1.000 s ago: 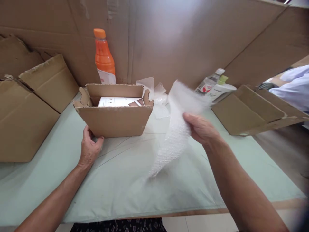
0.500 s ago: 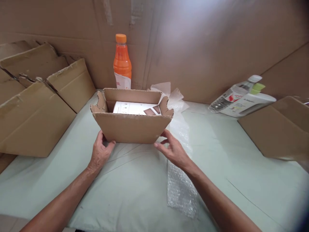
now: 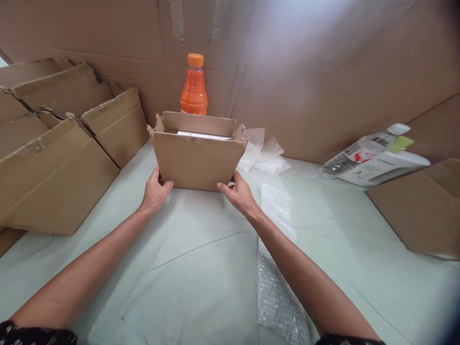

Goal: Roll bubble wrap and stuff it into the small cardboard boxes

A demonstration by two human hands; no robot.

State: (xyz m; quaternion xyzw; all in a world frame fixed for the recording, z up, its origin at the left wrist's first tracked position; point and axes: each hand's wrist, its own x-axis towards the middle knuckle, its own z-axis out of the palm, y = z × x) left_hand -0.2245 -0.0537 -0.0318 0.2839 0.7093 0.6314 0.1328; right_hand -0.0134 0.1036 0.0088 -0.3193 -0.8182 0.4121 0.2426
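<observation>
An open cardboard box [image 3: 196, 160] stands on the pale green table cover [image 3: 201, 268], with a white item [image 3: 203, 135] showing just inside its rim. My left hand [image 3: 155, 192] grips the box's lower left corner. At the lower right corner my right hand [image 3: 239, 194] holds it, fingers curled against the side. A long sheet of bubble wrap [image 3: 278, 268] lies flat on the cover under my right forearm.
An orange bottle [image 3: 194, 88] stands behind the box against a cardboard wall. Flattened cartons [image 3: 61, 158] are stacked at the left. Loose bubble wrap scraps [image 3: 264, 155] lie right of the box. Two bottles [image 3: 377, 153] lie at the right by another carton [image 3: 420, 215].
My right hand laid the bubble wrap sheet down on the cover and took hold of the box's right corner. Both hands pushed the box farther away, toward the orange bottle.
</observation>
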